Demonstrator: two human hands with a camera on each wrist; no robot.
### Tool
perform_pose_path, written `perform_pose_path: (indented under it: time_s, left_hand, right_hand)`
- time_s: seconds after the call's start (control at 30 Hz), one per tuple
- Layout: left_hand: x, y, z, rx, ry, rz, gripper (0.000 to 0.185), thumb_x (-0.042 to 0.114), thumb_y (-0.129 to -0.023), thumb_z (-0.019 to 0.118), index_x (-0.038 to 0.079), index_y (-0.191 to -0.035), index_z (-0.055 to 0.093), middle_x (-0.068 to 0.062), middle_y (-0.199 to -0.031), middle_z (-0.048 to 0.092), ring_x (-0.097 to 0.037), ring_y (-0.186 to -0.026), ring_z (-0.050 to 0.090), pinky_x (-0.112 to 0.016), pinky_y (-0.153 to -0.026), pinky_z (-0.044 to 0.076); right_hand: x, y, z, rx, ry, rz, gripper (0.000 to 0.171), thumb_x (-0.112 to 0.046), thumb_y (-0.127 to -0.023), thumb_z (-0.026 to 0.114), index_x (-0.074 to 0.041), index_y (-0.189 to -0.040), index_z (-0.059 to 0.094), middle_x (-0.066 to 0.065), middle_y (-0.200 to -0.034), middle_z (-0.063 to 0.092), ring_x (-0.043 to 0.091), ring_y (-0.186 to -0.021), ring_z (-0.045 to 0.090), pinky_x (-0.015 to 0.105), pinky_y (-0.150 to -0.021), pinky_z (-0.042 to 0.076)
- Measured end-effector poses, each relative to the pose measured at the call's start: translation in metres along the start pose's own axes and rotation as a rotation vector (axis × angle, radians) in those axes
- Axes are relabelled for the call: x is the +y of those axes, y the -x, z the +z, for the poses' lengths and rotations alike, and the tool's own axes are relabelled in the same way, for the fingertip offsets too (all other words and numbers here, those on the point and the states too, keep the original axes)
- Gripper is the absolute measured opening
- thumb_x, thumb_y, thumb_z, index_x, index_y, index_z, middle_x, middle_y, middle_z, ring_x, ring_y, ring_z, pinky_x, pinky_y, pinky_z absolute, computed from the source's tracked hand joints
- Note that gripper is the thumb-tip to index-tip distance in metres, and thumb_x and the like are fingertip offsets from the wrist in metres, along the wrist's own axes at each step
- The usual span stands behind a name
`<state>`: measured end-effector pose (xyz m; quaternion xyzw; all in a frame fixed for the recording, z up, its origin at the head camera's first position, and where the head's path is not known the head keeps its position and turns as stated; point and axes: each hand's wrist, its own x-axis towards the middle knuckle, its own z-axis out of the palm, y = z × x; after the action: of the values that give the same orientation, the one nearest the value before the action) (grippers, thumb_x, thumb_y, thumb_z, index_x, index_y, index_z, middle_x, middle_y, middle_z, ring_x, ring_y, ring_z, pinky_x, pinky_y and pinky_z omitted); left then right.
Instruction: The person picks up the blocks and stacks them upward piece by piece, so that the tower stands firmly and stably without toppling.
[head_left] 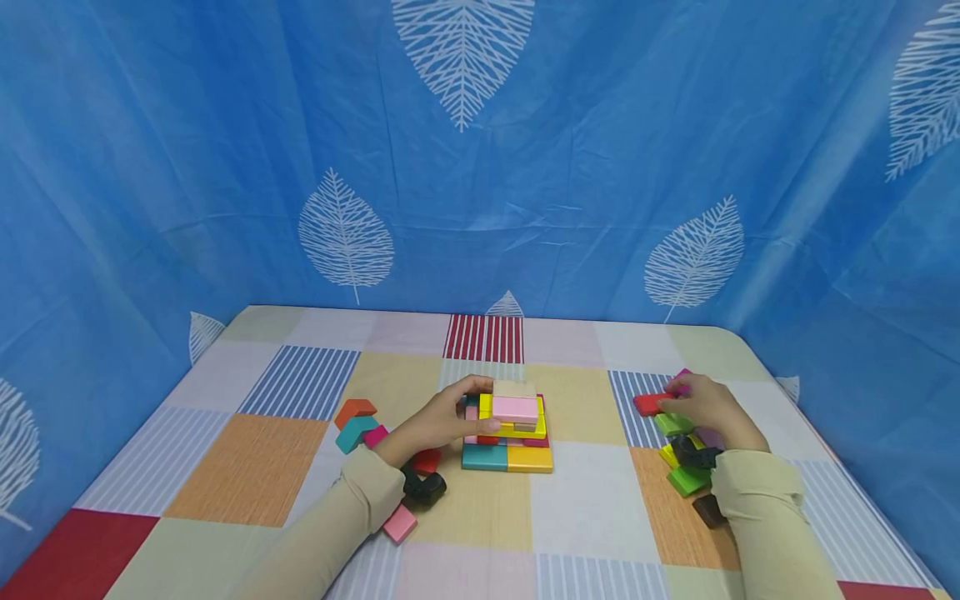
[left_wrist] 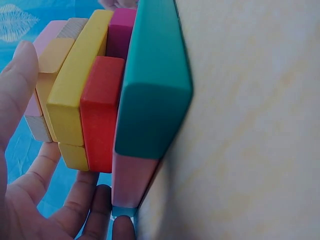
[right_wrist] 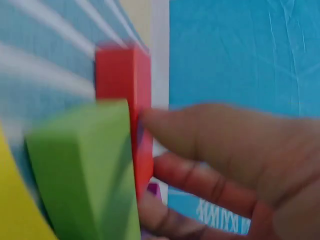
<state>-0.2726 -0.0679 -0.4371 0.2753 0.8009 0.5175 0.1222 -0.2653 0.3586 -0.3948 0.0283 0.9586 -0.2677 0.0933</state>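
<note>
Pink and pale wood top the block stack that my left hand rests against in the middle of the table; my fingers curl around its left side, the thumb lying along the front edge beside the pink block on top. From my left wrist I see the layers close up: a teal block lowest, then a red block, a yellow block and the pink and bare wood pieces beyond. My right hand is well apart from the stack, over a cluster of loose pieces near the right edge, with its fingers closed on a red bar; the right wrist view, blurred, shows the fingertips pressed on that red piece, with a green block just beside it. More green, yellow and black pieces lie under and beside my right wrist. To the left of the stack lie an orange piece, a teal piece, a black curved piece and a pink flat block close to my left sleeve.
</note>
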Motion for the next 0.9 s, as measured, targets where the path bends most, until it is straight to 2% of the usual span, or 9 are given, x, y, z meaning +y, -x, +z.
perform_pose_path:
  time_s: [0.1, 0.2, 0.33, 0.5, 0.57, 0.67, 0.9]
  left_hand:
    - [0.000, 0.000, 0.000, 0.004, -0.003, 0.000, 0.066, 0.023, -0.099, 0.081, 0.000, -0.153, 0.051, -0.021, -0.152, 0.056, -0.039, -0.140, 0.050, -0.063, -0.118, 0.043]
    - [0.001, 0.000, 0.000, 0.005, -0.007, -0.002, 0.067, 0.022, -0.098, 0.081, 0.000, -0.153, 0.051, -0.021, -0.152, 0.056, -0.039, -0.140, 0.050, -0.063, -0.118, 0.043]
    - [0.001, 0.000, 0.000, 0.006, -0.013, 0.000, 0.066, 0.023, -0.098, 0.081, 0.000, -0.153, 0.051, -0.020, -0.151, 0.057, -0.039, -0.139, 0.050, -0.064, -0.118, 0.043]
    - [0.001, -0.001, 0.000, -0.002, 0.001, 0.000, 0.066, 0.023, -0.099, 0.080, 0.000, -0.153, 0.051, -0.020, -0.151, 0.057, -0.039, -0.139, 0.050, -0.063, -0.118, 0.042]
    - [0.002, -0.001, 0.000, -0.006, 0.006, -0.001, 0.066, 0.023, -0.099, 0.080, 0.000, -0.153, 0.050, -0.020, -0.151, 0.057, -0.038, -0.139, 0.050, -0.063, -0.119, 0.042]
    - [0.002, 0.000, 0.000, -0.004, 0.004, -0.007, 0.066, 0.024, -0.099, 0.080, 0.000, -0.153, 0.050, -0.020, -0.151, 0.057, -0.038, -0.139, 0.050, -0.063, -0.119, 0.042]
    - [0.000, 0.000, 0.000, 0.001, -0.010, -0.011, 0.067, 0.024, -0.099, 0.080, 0.002, -0.155, 0.049, -0.021, -0.152, 0.056, -0.040, -0.141, 0.049, -0.064, -0.118, 0.042]
  right_hand:
    - [-0.006, -0.001, 0.004, -0.033, -0.012, -0.057, 0.051, -0.022, -0.098, 0.078, 0.014, -0.131, 0.064, 0.035, -0.119, 0.064, 0.045, -0.104, 0.059, 0.057, -0.090, 0.058]
    - [-0.011, -0.002, 0.010, -0.072, -0.056, -0.120, 0.046, -0.015, -0.093, 0.083, 0.012, -0.127, 0.067, 0.020, -0.103, 0.067, 0.033, -0.093, 0.059, 0.045, -0.078, 0.057]
    - [-0.015, -0.004, 0.020, -0.054, -0.068, -0.225, 0.037, -0.005, -0.087, 0.086, 0.011, -0.117, 0.071, 0.008, -0.089, 0.064, 0.025, -0.082, 0.056, 0.036, -0.067, 0.051]
    - [-0.021, -0.005, 0.026, 0.012, -0.070, -0.302, 0.036, -0.010, -0.089, 0.087, 0.006, -0.118, 0.074, 0.012, -0.100, 0.068, 0.027, -0.090, 0.056, 0.033, -0.067, 0.051]
    - [-0.026, -0.005, 0.028, 0.046, -0.125, -0.344, 0.036, -0.009, -0.091, 0.086, 0.006, -0.121, 0.074, 0.016, -0.108, 0.070, 0.028, -0.094, 0.059, 0.032, -0.070, 0.054]
    - [-0.038, -0.004, 0.031, 0.100, -0.225, -0.404, 0.036, -0.008, -0.093, 0.084, 0.006, -0.125, 0.074, 0.016, -0.109, 0.072, 0.026, -0.095, 0.061, 0.027, -0.075, 0.056]
    - [-0.074, 0.003, 0.046, 0.169, -0.368, -0.457, 0.037, -0.008, -0.096, 0.082, 0.005, -0.129, 0.073, 0.017, -0.113, 0.074, 0.020, -0.094, 0.061, 0.022, -0.082, 0.056]
